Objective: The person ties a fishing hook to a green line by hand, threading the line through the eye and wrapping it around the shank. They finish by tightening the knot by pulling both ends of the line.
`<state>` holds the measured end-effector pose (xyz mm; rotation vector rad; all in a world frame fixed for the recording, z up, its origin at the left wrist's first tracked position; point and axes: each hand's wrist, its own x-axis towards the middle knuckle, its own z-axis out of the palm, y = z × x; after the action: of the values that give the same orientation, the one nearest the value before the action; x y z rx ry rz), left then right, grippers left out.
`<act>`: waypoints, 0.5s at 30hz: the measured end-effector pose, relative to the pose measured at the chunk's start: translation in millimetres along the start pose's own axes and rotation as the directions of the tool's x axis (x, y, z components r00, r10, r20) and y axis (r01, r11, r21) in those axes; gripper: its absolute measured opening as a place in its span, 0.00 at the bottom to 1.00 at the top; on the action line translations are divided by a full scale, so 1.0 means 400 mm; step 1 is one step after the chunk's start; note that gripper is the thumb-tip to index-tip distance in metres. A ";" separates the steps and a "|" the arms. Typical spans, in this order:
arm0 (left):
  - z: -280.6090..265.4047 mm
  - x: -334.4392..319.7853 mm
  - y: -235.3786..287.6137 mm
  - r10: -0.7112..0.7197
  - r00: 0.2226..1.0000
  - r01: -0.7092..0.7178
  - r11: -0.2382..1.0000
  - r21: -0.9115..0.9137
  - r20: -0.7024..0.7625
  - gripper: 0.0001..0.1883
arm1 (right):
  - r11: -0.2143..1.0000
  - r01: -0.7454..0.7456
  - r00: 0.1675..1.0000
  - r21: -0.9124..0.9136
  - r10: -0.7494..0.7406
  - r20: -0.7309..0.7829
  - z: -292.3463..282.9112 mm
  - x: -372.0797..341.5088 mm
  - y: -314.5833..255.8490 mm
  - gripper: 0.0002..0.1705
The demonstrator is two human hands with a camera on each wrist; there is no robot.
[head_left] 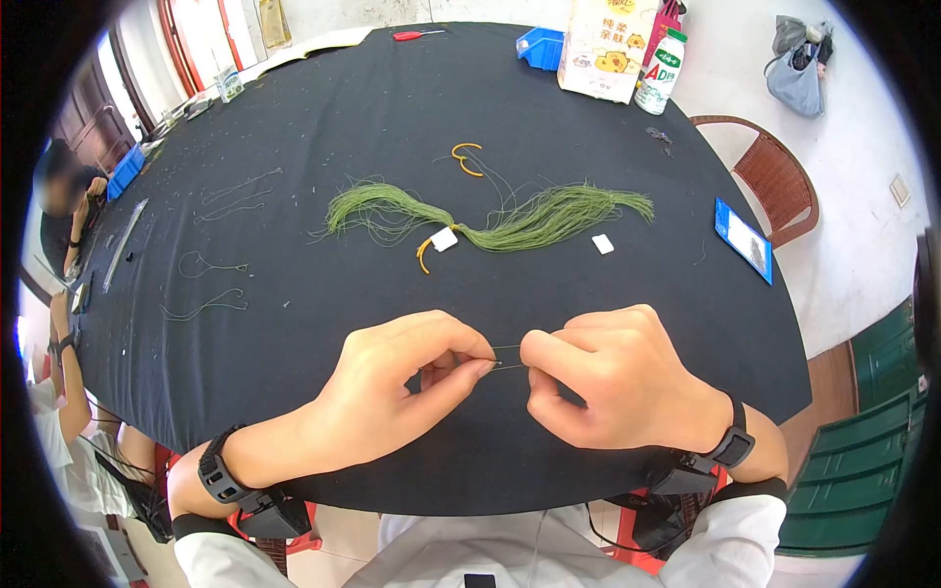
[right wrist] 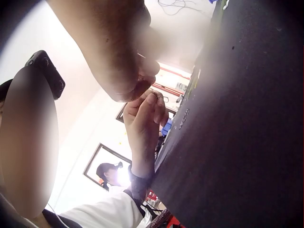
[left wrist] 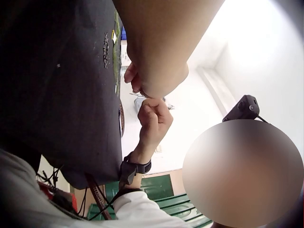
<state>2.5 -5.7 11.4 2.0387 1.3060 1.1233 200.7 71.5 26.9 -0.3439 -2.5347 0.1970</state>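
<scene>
Over the near part of the black-covered table, my left hand (head_left: 392, 382) pinches a thin green thread (head_left: 508, 367) between thumb and index finger. My right hand (head_left: 627, 382), fingers curled in, grips the thread a short way to the right. Two fine strands span the small gap between the hands. Beyond them lies a bundle of green threads (head_left: 559, 218), gathered at its middle, with a white tag (head_left: 444, 238) and a yellow curved piece (head_left: 422, 257) beside the gather. In the left wrist view the right hand (left wrist: 154, 118) shows past the left forearm.
Several loose thread loops (head_left: 206, 307) lie on the left of the table. A second yellow curved piece (head_left: 469, 160), a white scrap (head_left: 603, 244) and a blue packet (head_left: 743, 241) lie around the bundle. A bottle (head_left: 662, 73) and blue bin (head_left: 541, 48) stand far back. People sit at left.
</scene>
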 end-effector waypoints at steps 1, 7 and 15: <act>0.000 0.000 0.001 -0.002 1.000 0.002 1.000 0.003 0.005 0.06 | 1.000 -0.006 1.000 -0.004 0.006 0.023 -0.003 0.000 -0.001 0.07; 0.000 0.000 0.001 -0.004 1.000 0.004 1.000 0.000 0.019 0.06 | 0.998 -0.036 0.998 0.042 0.034 0.047 -0.009 0.001 -0.006 0.07; 0.000 0.000 -0.001 0.006 1.000 -0.006 1.000 0.008 0.020 0.06 | 0.990 -0.056 0.998 0.127 0.051 0.040 -0.009 0.000 -0.006 0.07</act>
<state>2.4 -5.4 11.0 2.0558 1.2973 1.0987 202.2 69.2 30.2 -0.3609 -2.5355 0.3882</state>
